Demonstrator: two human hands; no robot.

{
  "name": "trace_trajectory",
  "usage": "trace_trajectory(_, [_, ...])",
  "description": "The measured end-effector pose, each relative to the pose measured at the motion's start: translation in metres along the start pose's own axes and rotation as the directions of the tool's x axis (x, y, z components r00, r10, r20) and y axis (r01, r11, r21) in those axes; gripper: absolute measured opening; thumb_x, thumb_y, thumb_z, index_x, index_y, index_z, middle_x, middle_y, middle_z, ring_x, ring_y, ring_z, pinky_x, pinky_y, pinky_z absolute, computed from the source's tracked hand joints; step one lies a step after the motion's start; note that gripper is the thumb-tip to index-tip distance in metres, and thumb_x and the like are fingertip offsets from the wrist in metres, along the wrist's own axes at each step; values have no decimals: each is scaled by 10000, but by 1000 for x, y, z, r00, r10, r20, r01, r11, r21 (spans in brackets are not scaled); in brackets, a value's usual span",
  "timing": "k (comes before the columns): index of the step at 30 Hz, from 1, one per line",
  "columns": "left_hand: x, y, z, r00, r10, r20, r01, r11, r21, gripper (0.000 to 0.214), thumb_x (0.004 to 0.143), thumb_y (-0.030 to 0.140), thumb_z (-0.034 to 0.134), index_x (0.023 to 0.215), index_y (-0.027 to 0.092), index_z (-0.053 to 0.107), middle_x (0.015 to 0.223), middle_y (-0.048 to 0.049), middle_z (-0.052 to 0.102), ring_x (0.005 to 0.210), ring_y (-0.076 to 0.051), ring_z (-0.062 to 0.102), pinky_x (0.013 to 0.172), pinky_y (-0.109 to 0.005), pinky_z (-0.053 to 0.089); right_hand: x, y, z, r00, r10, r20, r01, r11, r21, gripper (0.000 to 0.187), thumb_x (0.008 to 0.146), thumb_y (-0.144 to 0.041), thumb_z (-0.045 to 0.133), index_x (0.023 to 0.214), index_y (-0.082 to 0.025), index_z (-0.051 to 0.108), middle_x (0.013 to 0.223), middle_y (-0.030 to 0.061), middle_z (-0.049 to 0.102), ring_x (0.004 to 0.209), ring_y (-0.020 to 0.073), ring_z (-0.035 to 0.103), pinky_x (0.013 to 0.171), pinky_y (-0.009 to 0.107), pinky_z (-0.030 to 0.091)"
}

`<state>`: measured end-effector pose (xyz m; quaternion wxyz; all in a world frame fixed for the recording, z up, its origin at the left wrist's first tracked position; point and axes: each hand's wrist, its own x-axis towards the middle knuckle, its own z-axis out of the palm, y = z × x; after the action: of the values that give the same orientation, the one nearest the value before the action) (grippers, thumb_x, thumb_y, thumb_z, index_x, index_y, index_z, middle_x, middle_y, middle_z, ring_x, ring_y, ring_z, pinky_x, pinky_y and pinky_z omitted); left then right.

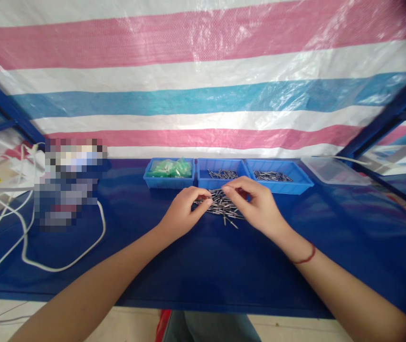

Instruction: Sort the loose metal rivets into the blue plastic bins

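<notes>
A loose pile of small metal pins [222, 209] lies on the blue table [195, 266] in front of three blue bins. My left hand [184, 209] rests at the pile's left edge, fingers curled and pinched on some pins. My right hand [254, 202] sits on the pile's right side, thumb and fingers pinched together over the pins. A red cord circles my right wrist. The left blue bin [169, 173] holds green plastic parts. Metal pins fill the middle bin [222, 175] and the right bin [277, 176].
A clear plastic tray [334, 170] stands at the back right. White cables [63, 256] loop over the table's left side beside a blurred object [69, 183]. A striped pink, white and blue tarp [203, 85] hangs behind, framed by blue metal struts.
</notes>
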<state>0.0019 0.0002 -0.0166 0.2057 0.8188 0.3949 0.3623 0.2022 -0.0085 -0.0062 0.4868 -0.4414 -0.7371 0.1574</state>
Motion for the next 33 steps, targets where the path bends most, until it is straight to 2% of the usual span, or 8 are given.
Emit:
trace_trajectory(3, [-1, -1, -2, 997, 56, 55, -65, 982, 178, 216, 906, 306, 517, 1067, 213, 627, 1055, -51, 652, 1018, -207, 553, 901, -341, 403, 10, 15, -23, 991, 23, -134, -47, 981, -186, 207, 883, -353, 537, 846, -196, 665, 814, 40, 663, 656, 150, 552, 605, 286, 423])
trace_trajectory(7, [-2, -4, -3, 992, 30, 125, -74, 929, 364, 250, 915, 318, 496, 1116, 264, 634, 1174, -47, 608, 1111, -235, 484, 901, -372, 375, 20, 49, -56, 931, 25, -365, -196, 876, -441, 241, 871, -369, 521, 849, -184, 673, 770, 66, 662, 653, 189, 566, 625, 318, 414])
trace_trajectory(11, [-4, -7, -3, 981, -11, 194, -81, 884, 460, 280, 917, 326, 491, 1169, 287, 609, 1231, -41, 577, 1115, -248, 463, 844, -373, 365, 19, 83, -75, 936, 40, -349, -253, 767, -590, 286, 878, -364, 496, 837, -160, 693, 775, 144, 668, 682, 234, 563, 662, 361, 389])
trace_trajectory(14, [-5, -8, -3, 978, -9, 209, -94, 872, 480, 285, 931, 314, 466, 1185, 289, 594, 1220, -37, 579, 1085, -238, 473, 829, -364, 355, 17, 96, -76, 943, 67, -325, -280, 685, -673, 281, 863, -358, 507, 813, -161, 701, 803, 130, 681, 712, 248, 570, 669, 367, 391])
trace_trajectory(19, [-3, -7, -4, 977, -1, 213, -104, 868, 485, 218, 940, 307, 457, 1044, 259, 642, 1160, -28, 602, 1036, -218, 490, 818, -349, 338, 19, 87, -64, 945, 47, -324, -262, 701, -663, 250, 854, -336, 508, 825, -176, 699, 854, 98, 694, 798, 253, 591, 735, 375, 420])
trace_trajectory(22, [-2, -7, -5, 978, 4, 207, -107, 867, 487, 207, 943, 305, 453, 965, 244, 650, 1121, -25, 610, 1007, -209, 498, 806, -343, 336, 19, 68, -51, 967, -17, -254, -147, 777, -612, 224, 861, -313, 509, 808, -182, 683, 837, 90, 693, 791, 244, 594, 773, 381, 428])
trace_trajectory(26, [-3, -8, -3, 979, 14, 201, -110, 872, 477, 211, 950, 299, 440, 947, 234, 641, 1110, -32, 599, 1000, -204, 500, 797, -332, 347, 12, 38, -21, 993, -107, -48, 78, 907, -414, 179, 883, -257, 498, 813, -205, 655, 840, 57, 693, 819, 224, 602, 814, 377, 429])
trace_trajectory(33, [-4, -10, 4, 983, 29, 179, -109, 882, 459, 210, 954, 309, 423, 969, 223, 614, 1117, -49, 564, 996, -199, 506, 793, -321, 382, -2, 6, 18, 954, -190, 234, 219, 970, -105, 170, 896, -196, 491, 805, -211, 634, 837, 39, 688, 786, 184, 602, 781, 354, 435])
